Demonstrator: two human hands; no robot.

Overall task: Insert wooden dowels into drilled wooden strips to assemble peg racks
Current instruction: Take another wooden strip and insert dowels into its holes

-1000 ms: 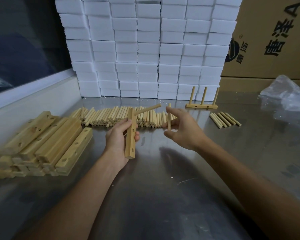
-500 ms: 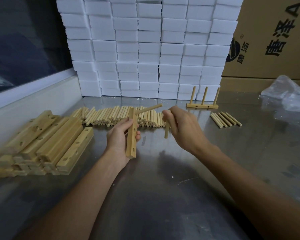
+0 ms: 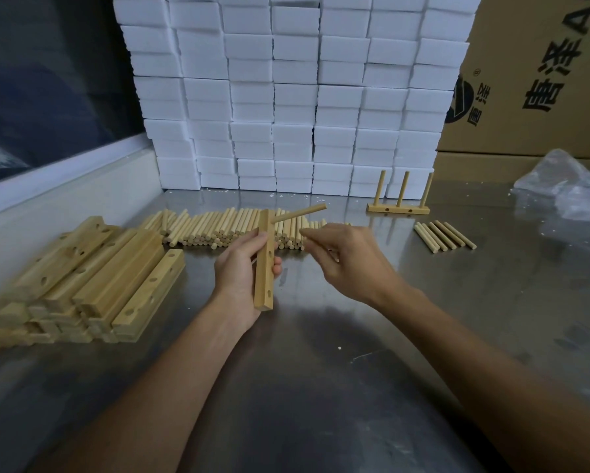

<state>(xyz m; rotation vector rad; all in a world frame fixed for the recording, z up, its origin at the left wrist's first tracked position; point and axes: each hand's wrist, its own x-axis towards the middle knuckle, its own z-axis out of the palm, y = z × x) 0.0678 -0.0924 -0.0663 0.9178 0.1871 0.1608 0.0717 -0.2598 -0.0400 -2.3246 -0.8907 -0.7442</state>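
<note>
- Since the right hand (image 3: 351, 257) had its dowel standing upright a second ago, the change is that the dowel has tipped over: now only a light tip pokes out past the fingertips toward the strip (image 3: 264, 261), most of it hidden in the curled fingers.
- The left hand (image 3: 240, 268) keeps its grip wrapped round the strip, held upright above the table (image 3: 320, 370), with one peg (image 3: 298, 213) already seated in the top hole and sticking out to the right.
- My guess is the second hole, mid-strip, is the target, so one down, a couple left on this rack.
- Left thumb and fingertips sit right by that middle hole and could crowd the entry.
- Behind the hands lies the dowel pile (image 3: 218, 227); spare strips (image 3: 92, 278) are stacked on the left.
- A finished rack (image 3: 398, 208) with three pegs stands far right, five loose dowels (image 3: 443, 235) just in front of it.
- Foam blocks (image 3: 286, 97), a cardboard box (image 3: 542, 80) and a plastic bag (image 3: 566, 189) line the back, well clear.
</note>
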